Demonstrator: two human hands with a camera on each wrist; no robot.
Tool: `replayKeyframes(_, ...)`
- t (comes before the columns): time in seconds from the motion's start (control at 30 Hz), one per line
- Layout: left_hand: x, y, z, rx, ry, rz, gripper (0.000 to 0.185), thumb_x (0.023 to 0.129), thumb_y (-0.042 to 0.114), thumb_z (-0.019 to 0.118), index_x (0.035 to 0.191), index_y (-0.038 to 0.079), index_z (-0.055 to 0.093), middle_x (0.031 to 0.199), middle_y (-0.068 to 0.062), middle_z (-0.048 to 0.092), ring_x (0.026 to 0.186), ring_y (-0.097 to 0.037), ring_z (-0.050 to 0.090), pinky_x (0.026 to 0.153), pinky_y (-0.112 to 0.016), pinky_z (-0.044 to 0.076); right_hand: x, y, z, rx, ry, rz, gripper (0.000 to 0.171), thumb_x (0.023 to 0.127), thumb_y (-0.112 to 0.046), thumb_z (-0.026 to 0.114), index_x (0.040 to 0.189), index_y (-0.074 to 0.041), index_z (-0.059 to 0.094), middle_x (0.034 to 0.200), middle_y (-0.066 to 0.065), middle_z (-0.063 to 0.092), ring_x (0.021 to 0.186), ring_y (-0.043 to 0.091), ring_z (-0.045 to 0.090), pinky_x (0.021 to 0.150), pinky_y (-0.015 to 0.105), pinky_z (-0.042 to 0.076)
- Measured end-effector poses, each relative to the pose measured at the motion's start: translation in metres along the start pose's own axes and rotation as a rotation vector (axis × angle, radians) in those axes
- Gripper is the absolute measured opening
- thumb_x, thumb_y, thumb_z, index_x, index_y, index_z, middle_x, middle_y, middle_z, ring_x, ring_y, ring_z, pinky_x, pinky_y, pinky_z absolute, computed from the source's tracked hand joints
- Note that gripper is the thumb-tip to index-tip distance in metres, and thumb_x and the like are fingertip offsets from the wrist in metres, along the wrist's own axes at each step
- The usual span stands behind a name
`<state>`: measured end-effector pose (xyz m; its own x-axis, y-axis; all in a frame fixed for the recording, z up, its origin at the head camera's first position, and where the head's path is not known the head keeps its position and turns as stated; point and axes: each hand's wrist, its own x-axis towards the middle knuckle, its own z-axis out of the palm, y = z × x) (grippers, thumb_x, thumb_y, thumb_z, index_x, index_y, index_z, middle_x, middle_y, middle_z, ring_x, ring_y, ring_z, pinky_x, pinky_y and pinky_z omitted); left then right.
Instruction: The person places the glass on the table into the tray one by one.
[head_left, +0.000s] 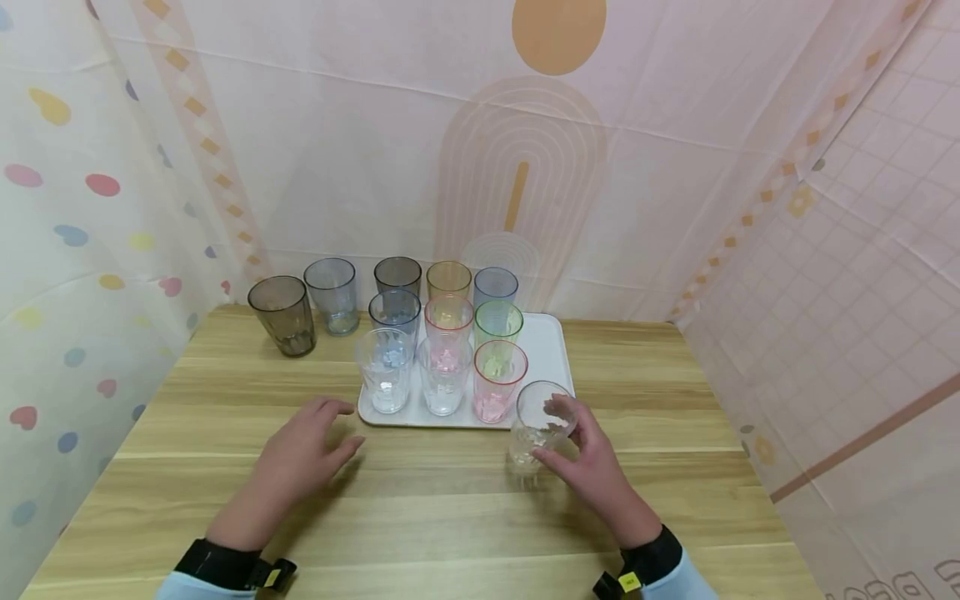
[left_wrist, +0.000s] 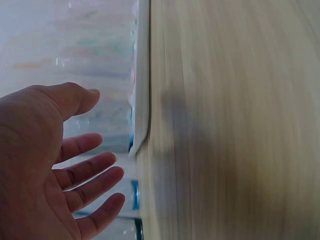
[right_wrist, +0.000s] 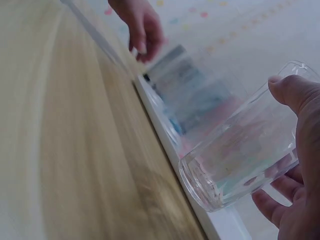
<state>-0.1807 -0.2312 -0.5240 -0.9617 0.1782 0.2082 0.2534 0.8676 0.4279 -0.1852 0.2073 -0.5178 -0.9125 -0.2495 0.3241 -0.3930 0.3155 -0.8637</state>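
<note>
**Now: clear tumbler held just off the tray's near right corner**

Leftmost, well back on the wooden table (head_left: 450,517), a smoky grey tumbler (head_left: 283,315), upright, off the tray. Just right of it, a pale blue-grey tumbler (head_left: 332,294), also upright on the bare wood, near the backdrop.

Nearer the front, left hand (head_left: 303,454) low over the table, palm down, fingers spread and relaxed, gripping nothing; fingertips near the tray's near left corner but apart from it. Same in the left wrist view: open palm (left_wrist: 35,165), fingers loosely fanned beside the white tray edge (left_wrist: 142,90).

Centre, white tray (head_left: 546,350) lying flat, loaded with nine upright tumblers in three rows. Back row dark grey, amber, blue; middle row blue, pink, green; front row clear tumbler (head_left: 385,369), second clear one (head_left: 444,374), then red-rimmed pink tumbler (head_left: 498,390). Right part of the tray bare.

Right of centre, clear faceted tumbler (head_left: 538,425) tilted, mouth leaning toward the tray, base over the wood just beside the tray's near right corner; contact with the table impossible to tell. Right hand (head_left: 592,467) wrapped around its side, thumb and fingers curled on the wall. Confirmed in the right wrist view: thumb on top, fingers beneath the tumbler (right_wrist: 240,160), tray rim just below it.
</note>
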Motion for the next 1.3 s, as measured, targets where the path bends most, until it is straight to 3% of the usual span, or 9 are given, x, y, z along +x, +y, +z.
replayKeyframes(0.17,-0.003,-0.01,-0.005,0.076,0.02,-0.001,0.062,0.097,0.034,0.087,0.141,-0.003,0.064,0.14,-0.031,0.064,0.125,-0.053,0.065,0.103,-0.071,0.053,0.014,0.009,-0.019,-0.021,0.055,0.04,0.076,0.093,-0.002,0.088,0.158,0.0,0.048,0.149,0.019,0.063,0.142,0.038,0.057,0.114,0.025,0.047)
replayKeyframes(0.43,-0.007,-0.018,-0.01,0.105,-0.006,-0.003,0.078,0.099,0.041,0.084,0.155,-0.005,0.054,0.154,-0.036,0.054,0.138,-0.059,0.054,0.112,-0.076,0.045,0.066,0.026,-0.037,0.045,0.085,0.124,0.069,0.1,-0.009,0.084,0.157,-0.001,0.045,0.153,0.022,0.056,0.145,0.035,0.052,0.122,0.056,0.042)
replayKeyframes(0.53,-0.008,-0.02,-0.011,0.108,-0.015,-0.008,0.082,0.099,0.042,0.083,0.158,-0.004,0.052,0.158,-0.037,0.05,0.14,-0.06,0.051,0.112,-0.079,0.042,0.093,0.035,-0.04,0.089,0.098,0.133,0.062,0.101,-0.006,0.081,0.151,0.002,0.046,0.149,0.023,0.054,0.143,0.036,0.051,0.12,0.053,0.045)
replayKeyframes(0.8,-0.01,-0.019,-0.008,0.131,-0.027,0.012,0.088,0.098,0.045,0.084,0.162,-0.004,0.048,0.162,-0.038,0.046,0.144,-0.061,0.047,0.117,-0.078,0.036,0.157,0.055,-0.043,-0.019,0.096,0.238,0.065,0.105,-0.029,0.079,0.15,0.0,0.041,0.153,0.019,0.05,0.149,0.035,0.045,0.125,0.053,0.042)
replayKeyframes(1.03,-0.013,-0.02,-0.005,0.142,0.0,0.023,0.088,0.096,0.047,0.086,0.159,-0.003,0.051,0.159,-0.036,0.05,0.145,-0.062,0.046,0.118,-0.079,0.035,0.193,0.061,-0.037,-0.091,0.073,0.261,0.068,0.105,-0.034,0.079,0.151,-0.003,0.04,0.154,0.018,0.05,0.149,0.037,0.046,0.125,0.051,0.043)
replayKeyframes(1.3,-0.013,-0.024,-0.003,0.144,-0.005,0.011,0.087,0.096,0.048,0.085,0.159,-0.002,0.051,0.16,-0.037,0.049,0.146,-0.062,0.044,0.119,-0.078,0.034,0.217,0.069,-0.027,-0.098,0.057,0.285,0.089,0.103,-0.04,0.08,0.167,-0.006,0.028,0.159,0.02,0.047,0.149,0.038,0.047,0.124,0.055,0.042)
